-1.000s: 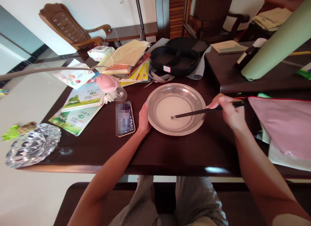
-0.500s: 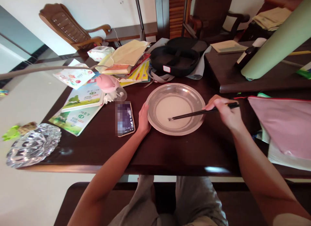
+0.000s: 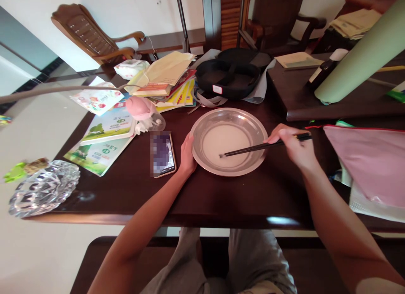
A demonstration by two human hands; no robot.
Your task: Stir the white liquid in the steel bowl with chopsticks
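Note:
A round metal basin [image 3: 257,162] stands on the dark table, with a whitish liquid [image 3: 221,138] in its bottom. My left hand [image 3: 187,155] grips the basin's left rim; its fingertips are partly hidden at the side. In my right hand [image 3: 294,146] is a pair of black chopsticks [image 3: 249,149], closed in my fingers. They slant down to the left across the basin's right rim, their tips in the liquid. A small dark-and-pale bit sits at the tips, too small to name.
Left of the basin lies a phone [image 3: 163,155], then a pink-lidded cup [image 3: 141,108], booklets [image 3: 107,125] and a glass dish [image 3: 46,188]. Behind are stacked books [image 3: 167,70] and a black case [image 3: 226,79]. A pink pouch [image 3: 367,159] lies right, below a green cylinder [image 3: 357,57].
Hardly anything differs. My left hand stays at the basin's rim and my right hand keeps the chopsticks in nearly the same position.

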